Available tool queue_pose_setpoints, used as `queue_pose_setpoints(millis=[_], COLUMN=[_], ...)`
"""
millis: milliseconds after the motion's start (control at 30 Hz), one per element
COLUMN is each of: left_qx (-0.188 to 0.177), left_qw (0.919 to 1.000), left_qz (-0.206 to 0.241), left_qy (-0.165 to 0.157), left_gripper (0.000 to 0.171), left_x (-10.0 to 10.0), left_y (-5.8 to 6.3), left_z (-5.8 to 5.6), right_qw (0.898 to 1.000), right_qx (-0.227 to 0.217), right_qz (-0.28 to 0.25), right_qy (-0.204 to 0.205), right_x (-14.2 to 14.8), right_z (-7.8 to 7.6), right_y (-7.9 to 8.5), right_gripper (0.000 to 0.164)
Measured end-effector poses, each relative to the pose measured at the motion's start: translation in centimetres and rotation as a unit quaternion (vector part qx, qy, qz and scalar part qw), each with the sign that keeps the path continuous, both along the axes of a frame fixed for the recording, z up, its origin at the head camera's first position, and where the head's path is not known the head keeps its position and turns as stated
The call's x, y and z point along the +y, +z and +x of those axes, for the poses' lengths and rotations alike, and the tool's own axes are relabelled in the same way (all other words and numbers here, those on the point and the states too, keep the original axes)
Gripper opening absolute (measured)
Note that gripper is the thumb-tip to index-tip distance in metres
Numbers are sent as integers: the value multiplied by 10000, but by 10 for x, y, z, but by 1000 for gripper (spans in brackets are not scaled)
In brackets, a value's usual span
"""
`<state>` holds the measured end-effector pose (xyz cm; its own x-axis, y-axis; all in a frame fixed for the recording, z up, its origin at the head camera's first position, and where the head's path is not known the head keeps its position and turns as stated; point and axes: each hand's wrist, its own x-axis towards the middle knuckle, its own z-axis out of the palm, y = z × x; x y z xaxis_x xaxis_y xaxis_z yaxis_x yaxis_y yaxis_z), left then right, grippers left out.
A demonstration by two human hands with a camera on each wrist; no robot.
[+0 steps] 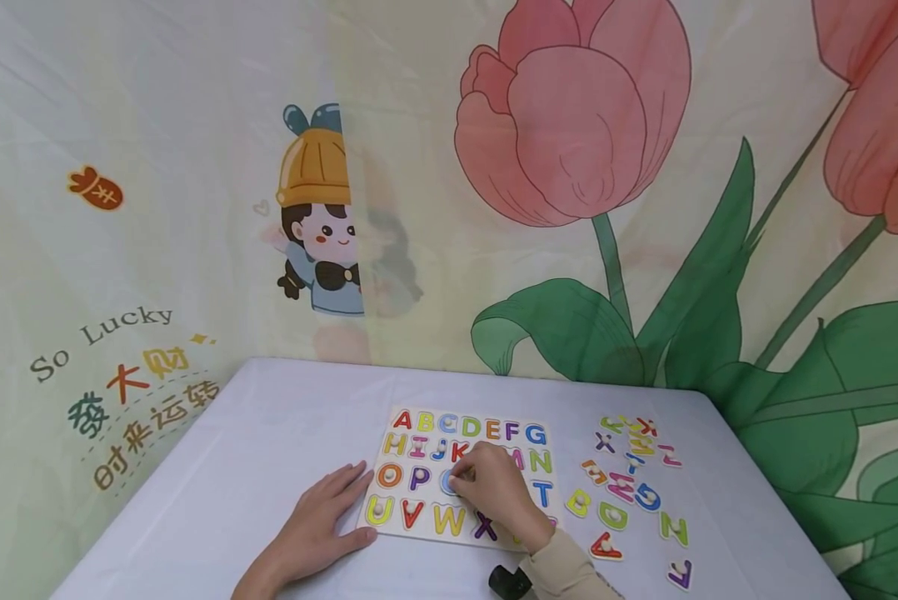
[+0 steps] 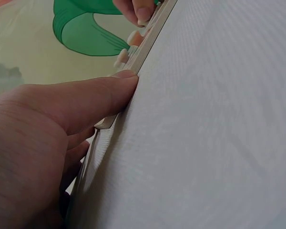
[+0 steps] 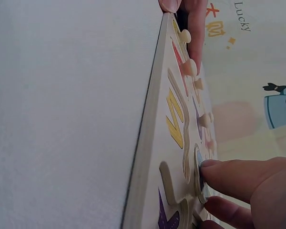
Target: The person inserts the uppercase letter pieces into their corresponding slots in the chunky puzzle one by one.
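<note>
A wooden alphabet puzzle board (image 1: 396,527) lies on the table, with several knobbed letters seated in it, among them an orange O (image 1: 390,476) and a yellow U (image 1: 379,510). My left hand (image 1: 317,525) rests at the board's left end, its thumb against the front edge in the left wrist view. Over the third row, my right hand (image 1: 497,483) pinches a round blue letter piece (image 3: 199,169) between thumb and fingers. That piece stands slightly tilted at the board's surface, right of the purple P (image 1: 419,477). My right hand hides letters in the middle rows.
Loose letter pieces lie scattered right of the board, including a green N (image 1: 674,529), a red A (image 1: 606,547) and a purple piece (image 1: 680,574). A black object (image 1: 509,582) sits by the right sleeve. A printed cloth (image 1: 419,167) hangs behind the table.
</note>
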<state>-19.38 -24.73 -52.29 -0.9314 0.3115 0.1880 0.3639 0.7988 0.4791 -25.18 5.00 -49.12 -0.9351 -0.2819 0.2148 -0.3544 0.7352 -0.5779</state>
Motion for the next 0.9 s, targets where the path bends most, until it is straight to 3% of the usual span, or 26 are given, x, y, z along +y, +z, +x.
queue_pose_setpoints(millis=[333, 567, 733, 900], left_qx=[-175, -232, -248, -285], left_qw=[9998, 9997, 9997, 9995], left_qz=[-41, -26, -30, -45], left_qy=[48, 59, 77, 105], left_gripper=[85, 86, 86, 87], left_x=[-1, -1, 0, 0], left_y=[0, 1, 2, 2], left_z=[0, 0, 0, -1], right_qw=[9998, 9998, 9995, 9996], right_qx=[129, -167, -110, 82], right_qz=[27, 10, -100, -151], right_qy=[-169, 86, 262, -209], right_x=[-4, 2, 32, 85], right_z=[2, 2, -2, -12], right_y=[-5, 0, 11, 20], right_gripper=[5, 10, 16, 19])
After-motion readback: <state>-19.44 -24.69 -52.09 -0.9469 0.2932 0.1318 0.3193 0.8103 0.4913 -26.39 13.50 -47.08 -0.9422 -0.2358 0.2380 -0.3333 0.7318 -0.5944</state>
